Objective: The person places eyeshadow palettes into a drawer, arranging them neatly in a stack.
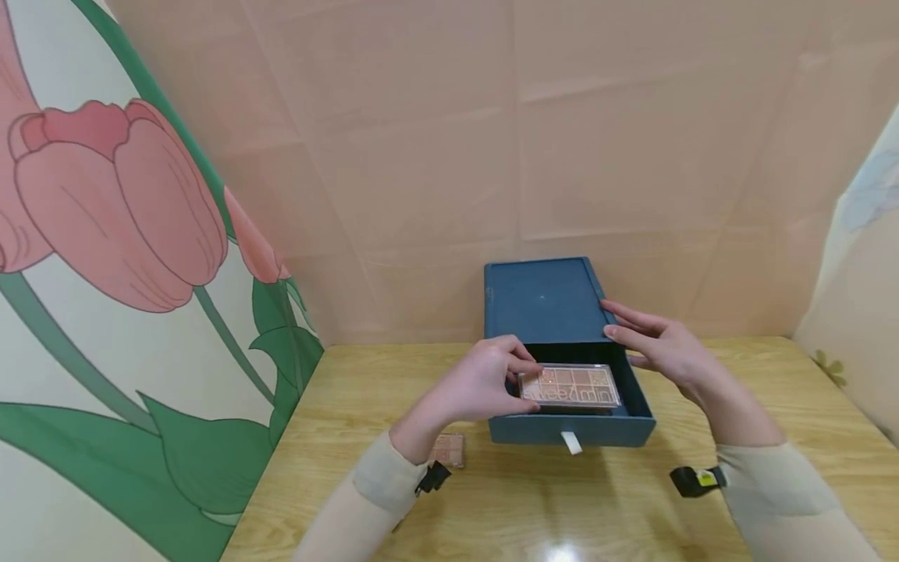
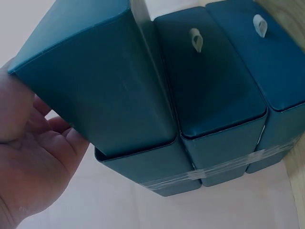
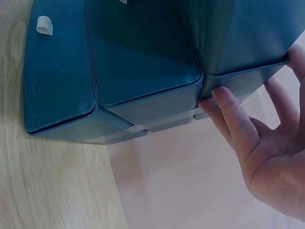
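A flat eyeshadow palette point(image 1: 583, 388) with pale lettering on its clear lid sits tilted in the pulled-out top drawer point(image 1: 520, 429) of a dark blue drawer box point(image 1: 541, 300). My left hand point(image 1: 485, 378) grips the palette's left end, thumb at the near edge and fingers at the far edge. In the left wrist view the drawer's front hides the palette and the thumb tip of that hand point(image 2: 38, 148). On the right, my other hand point(image 1: 663, 347) rests spread fingers along the box's top right edge. Its fingertips point(image 3: 221, 95) touch the casing beside the open drawer in the right wrist view.
A second, smaller palette point(image 1: 448, 450) lies on the wooden table point(image 1: 548, 515) by my left wrist. Two closed drawers with white pull tabs point(image 2: 196, 40) sit below the open one. A beige cloth point(image 1: 421, 156) hangs behind the box; a tulip-painted panel point(image 1: 119, 211) stands left.
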`<state>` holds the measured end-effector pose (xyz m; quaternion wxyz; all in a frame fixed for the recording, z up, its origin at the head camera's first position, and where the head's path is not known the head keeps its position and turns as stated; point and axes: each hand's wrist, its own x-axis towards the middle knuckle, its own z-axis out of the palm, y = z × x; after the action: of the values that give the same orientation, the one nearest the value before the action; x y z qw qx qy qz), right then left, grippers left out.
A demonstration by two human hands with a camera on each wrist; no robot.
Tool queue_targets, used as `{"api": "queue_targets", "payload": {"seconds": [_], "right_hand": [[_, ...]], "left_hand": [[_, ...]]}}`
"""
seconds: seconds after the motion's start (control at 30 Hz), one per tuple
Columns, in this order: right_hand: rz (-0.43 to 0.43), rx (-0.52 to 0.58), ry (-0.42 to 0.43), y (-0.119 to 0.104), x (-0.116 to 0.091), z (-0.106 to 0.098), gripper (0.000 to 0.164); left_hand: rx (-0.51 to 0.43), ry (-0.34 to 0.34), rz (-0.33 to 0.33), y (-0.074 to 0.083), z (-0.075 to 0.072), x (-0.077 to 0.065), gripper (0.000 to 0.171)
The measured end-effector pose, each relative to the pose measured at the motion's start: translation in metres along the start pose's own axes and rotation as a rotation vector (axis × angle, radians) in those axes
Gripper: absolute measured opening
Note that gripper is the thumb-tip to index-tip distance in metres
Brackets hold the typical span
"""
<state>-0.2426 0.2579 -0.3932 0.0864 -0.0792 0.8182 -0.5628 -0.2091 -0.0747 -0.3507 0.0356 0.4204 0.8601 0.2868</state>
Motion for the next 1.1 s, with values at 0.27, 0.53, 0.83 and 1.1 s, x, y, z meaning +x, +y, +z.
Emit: {"api": "queue_targets", "payload": {"seconds": [0.27, 0.53, 0.83, 1.1], "right_hand": [[-0.006, -0.02, 0.007, -0.0005, 0.0002, -0.0001, 0.077], [-0.011, -0.008, 0.001, -0.0003, -0.0009, 0.0003, 0.077], [-0.013, -0.013, 0.008, 0.0016, -0.0009, 0.001, 0.077], [-0.016, -0.014, 0.009, 0.0024, -0.0008, 0.0006, 0.077]], "left_hand": [[0.115, -0.013, 0.002, -0.0006, 0.001, 0.002, 0.043], [0.17, -0.035, 0.005, 0.0006, 0.0007, 0.0032, 0.042], [0.195, -0.027, -0.015, 0.0021, 0.0021, 0.0022, 0.047], [0.166, 0.026, -0.059, 0.0057, 0.0008, -0.0015, 0.058]]}}
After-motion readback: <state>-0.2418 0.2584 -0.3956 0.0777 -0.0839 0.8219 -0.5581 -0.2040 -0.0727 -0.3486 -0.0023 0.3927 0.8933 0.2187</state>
